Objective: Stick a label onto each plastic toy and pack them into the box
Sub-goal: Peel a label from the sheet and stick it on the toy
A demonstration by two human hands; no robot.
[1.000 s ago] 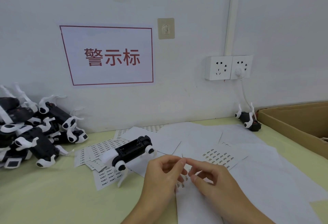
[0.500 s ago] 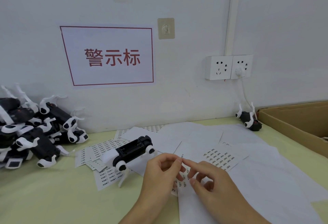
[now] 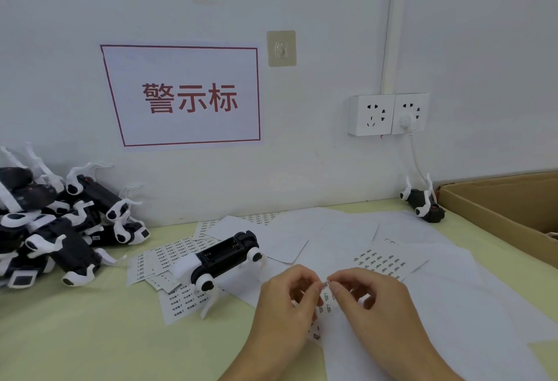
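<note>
Over the table both hands (fingers curled) pinch a label.

Single head view, looking forward and down across bench toward wall; hands close below.

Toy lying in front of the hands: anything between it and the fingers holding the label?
Nothing visible. Both the left hand and the right hand pinch a small label over the label sheet. The toy lies to their left on flat paper sheets, with only those sheets between.
</note>
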